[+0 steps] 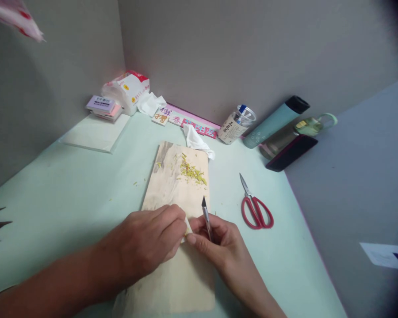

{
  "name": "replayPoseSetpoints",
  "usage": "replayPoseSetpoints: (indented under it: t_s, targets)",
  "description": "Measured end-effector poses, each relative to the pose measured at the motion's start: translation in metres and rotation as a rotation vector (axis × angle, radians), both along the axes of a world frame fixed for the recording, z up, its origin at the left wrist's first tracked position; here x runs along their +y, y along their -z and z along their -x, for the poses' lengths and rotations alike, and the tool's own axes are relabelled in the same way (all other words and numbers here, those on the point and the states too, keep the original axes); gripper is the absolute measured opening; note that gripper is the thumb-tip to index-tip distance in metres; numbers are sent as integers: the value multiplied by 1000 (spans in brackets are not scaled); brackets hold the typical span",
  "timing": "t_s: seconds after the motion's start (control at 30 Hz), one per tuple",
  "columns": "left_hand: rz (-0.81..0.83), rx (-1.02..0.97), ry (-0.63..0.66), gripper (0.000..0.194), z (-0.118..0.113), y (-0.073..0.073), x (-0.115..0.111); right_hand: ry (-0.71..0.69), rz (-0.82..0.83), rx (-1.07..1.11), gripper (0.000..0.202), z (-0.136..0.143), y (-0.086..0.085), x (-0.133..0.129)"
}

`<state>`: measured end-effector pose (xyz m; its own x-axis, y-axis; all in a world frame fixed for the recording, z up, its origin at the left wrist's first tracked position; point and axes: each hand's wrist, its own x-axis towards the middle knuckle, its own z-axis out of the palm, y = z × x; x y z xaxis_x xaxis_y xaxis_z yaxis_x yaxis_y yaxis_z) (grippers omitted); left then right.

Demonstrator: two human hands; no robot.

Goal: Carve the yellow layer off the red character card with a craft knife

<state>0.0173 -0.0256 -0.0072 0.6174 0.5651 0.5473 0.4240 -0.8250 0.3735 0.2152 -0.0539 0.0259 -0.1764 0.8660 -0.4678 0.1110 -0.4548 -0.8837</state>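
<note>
Over a wooden board (172, 274), both hands meet at a small pale block (188, 227), mostly hidden by fingers. My left hand (155, 236) is closed on its left side. My right hand (222, 243) pinches the block's other edge between thumb and fingertips. That same hand also keeps a craft knife (206, 218) between its fingers, blade pointing up and away from me. Yellow-green shavings (192, 172) are scattered on the far half of the board. Red-handled scissors (256, 207) lie to the right, slightly spread, touched by neither hand.
Along the back stand a tissue pack (129, 90), carved lettered pieces (189, 123), a clear jar (235, 126), a teal bottle (275, 121) and a phone (292, 152). Crumpled tissue (199, 141) touches the board's far edge. Small boxes (102, 106) rest on a flat packet (96, 132) at left.
</note>
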Motion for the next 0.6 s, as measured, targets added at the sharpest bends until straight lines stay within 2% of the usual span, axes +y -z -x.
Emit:
replayPoseSetpoints:
  t_s: [0.1,0.2,0.37,0.6]
  targets:
    - [-35,64,32,16,3,1,2,-13,-18,-11,40,2,-2,0]
    - [-12,56,-49,14,6,2,4,-50,26,13,39,4,-1,-2]
    - [199,-137,-126,10,10,-6,8,-11,52,141,35,1,9,-2]
    - [374,-339,-141,14,14,-16,6,79,59,125,37,-1,15,-3]
